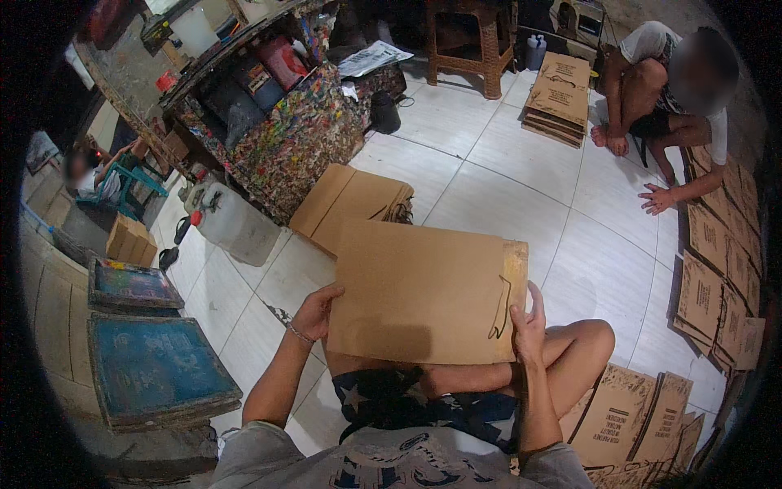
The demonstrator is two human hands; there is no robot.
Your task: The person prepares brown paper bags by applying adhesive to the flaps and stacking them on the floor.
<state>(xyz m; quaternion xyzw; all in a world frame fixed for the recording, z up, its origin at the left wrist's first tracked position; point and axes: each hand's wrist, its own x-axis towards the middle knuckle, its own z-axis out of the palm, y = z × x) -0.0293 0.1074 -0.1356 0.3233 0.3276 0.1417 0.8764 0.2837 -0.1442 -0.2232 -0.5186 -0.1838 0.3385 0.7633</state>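
A flat brown cardboard bag (415,293) with a black cord handle at its right end lies level above my crossed legs. My left hand (316,312) grips its left edge, the thumb on top. At the right edge, beside the cord and a glue-coloured strip, my right hand (529,321) pinches it between thumb and fingers. Just beyond it, partly covered, a stack of folded brown bags (354,198) with dark cords rests on the tiled floor. Whether I hold one bag or more cannot be told.
Printed bags (617,415) lie at my right. A person (657,91) squats at upper right by a bag stack (559,85). Left are a plastic jerrycan (235,217), printing screens (159,367) and a paint-crusted shelf (293,134). A stool (473,46) stands ahead; another person (107,177) sits far left.
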